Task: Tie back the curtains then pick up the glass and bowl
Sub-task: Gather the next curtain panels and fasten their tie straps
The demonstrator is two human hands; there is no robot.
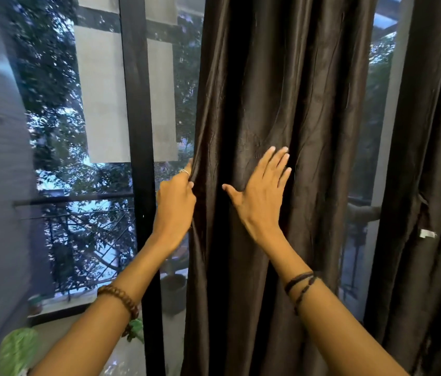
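While the head view is the only one on offer, it shows plenty: a dark curtain hangs w/ its long axis vertical, folds running top to bottom, right in front of the person. Left hand is at the curtain's left edge, fingers curled round the hem and gripping a bunch of fabric; a ring shows on one finger, bead bracelet on that wrist. Right hand lies flat on the cloth, fingers straight and spread, thumb out to the left, holding nothing; dark cord bands on that wrist. The bulk of the panel lies to the right of both hands, so gathering it prob. means sweeping from the gripped left edge across toward the right; left hand is the one already on the edge, right hand sits nearer the middle folds. A second curtain hangs well apart at far right, looks cinched at mid-height, w/ a small white tag on it. Behind the left hand: black window frame, trees outside, a green plant low left. Glass and bowl aren't in view. No tie-back for the near curtain visible.
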